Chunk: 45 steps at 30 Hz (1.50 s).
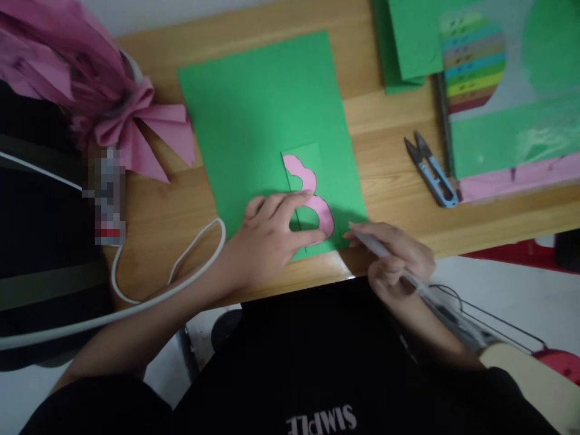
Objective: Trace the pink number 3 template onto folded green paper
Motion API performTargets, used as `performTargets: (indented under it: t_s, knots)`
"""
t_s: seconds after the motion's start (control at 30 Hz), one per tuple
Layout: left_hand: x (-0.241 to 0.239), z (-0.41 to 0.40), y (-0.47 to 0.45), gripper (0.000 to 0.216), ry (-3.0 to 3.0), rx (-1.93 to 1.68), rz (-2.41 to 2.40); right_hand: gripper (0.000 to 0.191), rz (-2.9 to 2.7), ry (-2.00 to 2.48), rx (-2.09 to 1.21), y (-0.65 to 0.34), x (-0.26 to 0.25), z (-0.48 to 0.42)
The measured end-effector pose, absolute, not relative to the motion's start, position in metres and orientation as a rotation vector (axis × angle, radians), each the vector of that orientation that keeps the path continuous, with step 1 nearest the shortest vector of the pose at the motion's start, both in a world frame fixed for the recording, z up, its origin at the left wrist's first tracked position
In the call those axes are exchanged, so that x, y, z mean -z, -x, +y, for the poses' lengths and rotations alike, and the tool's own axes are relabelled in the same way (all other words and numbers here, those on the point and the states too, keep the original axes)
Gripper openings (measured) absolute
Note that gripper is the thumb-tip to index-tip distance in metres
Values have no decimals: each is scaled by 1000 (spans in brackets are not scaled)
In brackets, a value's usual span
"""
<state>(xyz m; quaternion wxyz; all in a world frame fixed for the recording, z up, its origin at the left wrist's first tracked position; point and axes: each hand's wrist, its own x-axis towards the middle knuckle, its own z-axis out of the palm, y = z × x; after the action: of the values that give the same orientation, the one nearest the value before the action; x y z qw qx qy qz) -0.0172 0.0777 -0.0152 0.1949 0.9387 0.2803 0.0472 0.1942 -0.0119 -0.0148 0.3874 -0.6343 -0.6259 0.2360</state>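
Note:
A pink curved paper cut-out (pixel 324 212) with a dark outline, shaped like a 3, lies on a small green paper piece (pixel 312 154). Beneath both is a large green sheet (pixel 267 109). My left hand (pixel 272 232) rests on the papers, its thumb and fingers apart and their tips pressing on the pink cut-out. To the right of the sheet's lower corner, my right hand (pixel 401 254) is closed around a slim translucent pen (pixel 374 244). The pen's tip is hard to make out.
Blue thread snips (pixel 432 172) lie on the wooden table (pixel 389 145). Folded green paper (pixel 412 42) and a plastic-covered folder (pixel 507 139) sit at the right. A pink paper bow (pixel 140 127) and a white cable (pixel 181 296) are at the left.

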Motion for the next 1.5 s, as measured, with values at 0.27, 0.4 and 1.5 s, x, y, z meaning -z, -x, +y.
performTargets:
  t_s: [0.27, 0.4, 1.5]
  knots:
    - [17, 77, 17, 30, -2664, -194, 788, 8, -1497, 1619, -564, -178, 13, -12]
    - [17, 77, 17, 28, -2655, -201, 790, 14, -1468, 1695, -568, -173, 13, -9]
    - [7, 86, 21, 26, -2572, -144, 702, 27, -2174, 1520, -104, -180, 20, 3]
